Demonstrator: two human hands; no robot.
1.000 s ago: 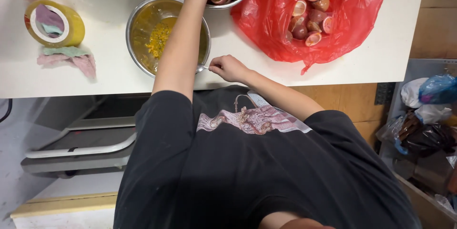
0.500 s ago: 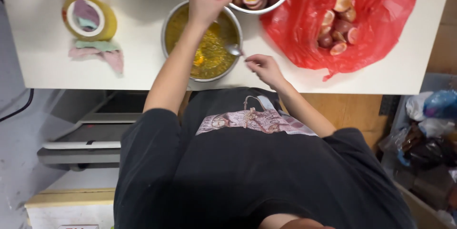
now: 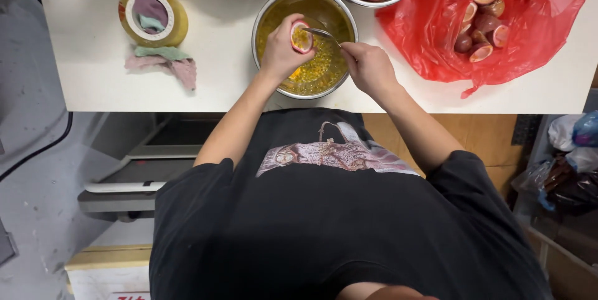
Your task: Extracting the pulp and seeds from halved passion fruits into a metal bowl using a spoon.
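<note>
With the left hand [image 3: 281,52] fingers cupping a passion fruit half [image 3: 302,37] over the steel bowl [image 3: 268,16] and the right hand [image 3: 369,66] fingers pinching the spoon [image 3: 321,33], a slippery shell could drop and splash pulp onto the desk [image 3: 218,44].

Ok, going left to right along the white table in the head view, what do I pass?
Roll of yellow tape → left hand holding a passion fruit half → steel bowl of yellow pulp → right hand with a spoon → red plastic bag of emptied shells.
</note>
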